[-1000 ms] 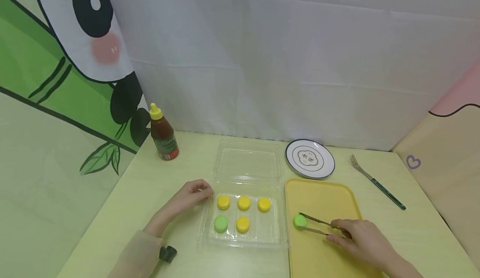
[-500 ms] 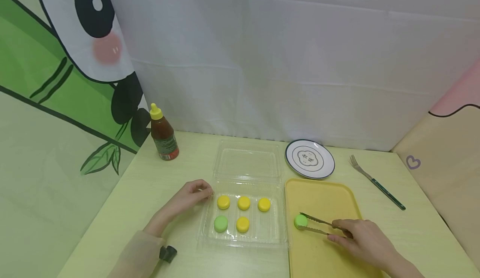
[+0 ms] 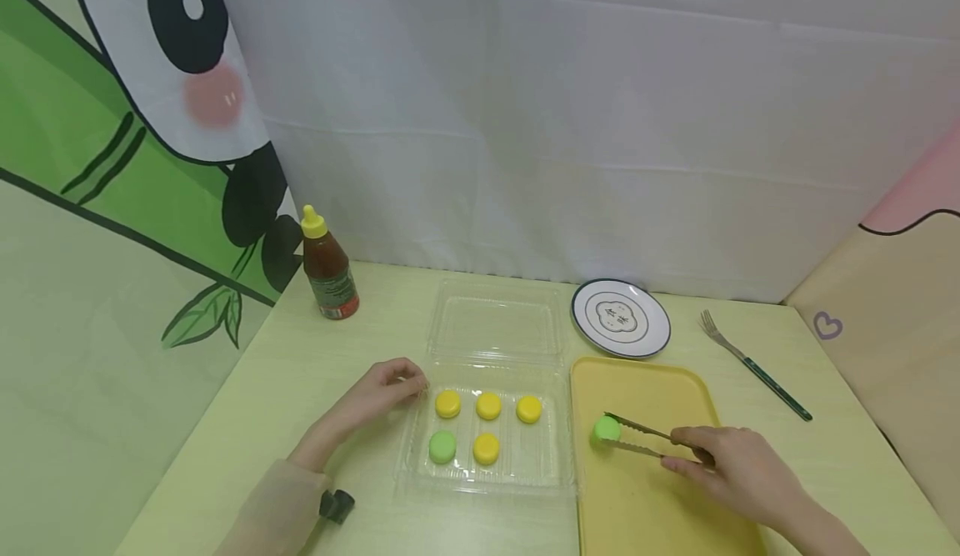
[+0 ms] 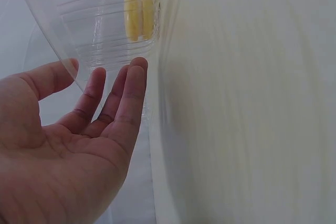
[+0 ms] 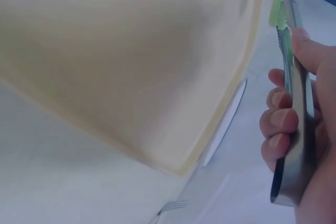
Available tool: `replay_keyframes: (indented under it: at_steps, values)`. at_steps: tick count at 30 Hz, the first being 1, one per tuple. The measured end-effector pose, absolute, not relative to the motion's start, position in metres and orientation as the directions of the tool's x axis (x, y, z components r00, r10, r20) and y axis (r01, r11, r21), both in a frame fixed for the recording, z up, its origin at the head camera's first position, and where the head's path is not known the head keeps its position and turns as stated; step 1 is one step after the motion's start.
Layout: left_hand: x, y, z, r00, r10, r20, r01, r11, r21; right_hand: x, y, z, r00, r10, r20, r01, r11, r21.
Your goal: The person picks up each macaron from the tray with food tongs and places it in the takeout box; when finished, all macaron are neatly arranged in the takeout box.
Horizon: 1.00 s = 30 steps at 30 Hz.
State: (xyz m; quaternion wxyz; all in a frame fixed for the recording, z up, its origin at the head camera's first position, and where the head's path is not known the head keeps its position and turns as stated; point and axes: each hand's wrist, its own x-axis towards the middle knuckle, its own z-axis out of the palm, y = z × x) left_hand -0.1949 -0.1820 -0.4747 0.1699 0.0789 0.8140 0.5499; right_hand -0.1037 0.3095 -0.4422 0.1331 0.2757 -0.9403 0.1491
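A white sheet [image 3: 525, 122] hangs behind the far edge of the desk [image 3: 420, 531] I sit at. The yellow tray [image 3: 652, 389] lies between the desk's middle and its right edge, and just left of it the clear container [image 3: 525, 466] is open, its lid [image 3: 495, 323] laid back toward the far edge. The plate [image 3: 621, 318] is near that far edge, beyond the tray. The sauce bottle [image 3: 330, 277] stands upright by the far left corner. My left hand [image 3: 384, 389] is at the container's left rim, fingers loosely bent, thumb apart; I cannot tell how firmly they touch. My right hand [image 3: 731, 468] has its fingers wrapped round metal tongs [image 5: 300, 98]. The fork [image 3: 756, 367] lies near the right edge, tines toward the far edge. Smallest are the macarons: the green macaron [image 3: 605, 429] between my tongs' tips over the tray's left part, and in the container four yellow macarons [image 3: 488, 406] and a second green one [image 3: 442, 446].
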Motion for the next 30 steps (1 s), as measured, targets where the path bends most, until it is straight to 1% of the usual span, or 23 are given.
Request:
replay_keyframes:
  at_steps: [8, 16, 23, 30]
  values:
    - [-0.195, -0.182, -0.476, -0.928, 0.329, -0.173, -0.041, 0.374, 0.927, -0.112, 0.309, -0.427, -0.769, -0.521, 0.370, -0.609, 0.773, -0.176]
    - [-0.195, -0.181, -0.475, -0.928, 0.334, -0.166, -0.034, 0.367, 0.930, -0.121, 0.300, -0.413, -0.740, -0.565, 0.364, -0.644, 0.752, -0.142]
    - [-0.195, -0.181, -0.476, -0.929, 0.326, -0.173, -0.036, 0.385, 0.922, -0.127, 0.291, -0.410, -0.718, -0.599, 0.354, -0.671, 0.731, -0.124]
    - [-0.194, -0.182, -0.475, -0.928, 0.340, -0.154, -0.020, 0.366, 0.930, -0.132, 0.278, -0.409, -0.688, -0.635, 0.351, -0.708, 0.693, -0.134]
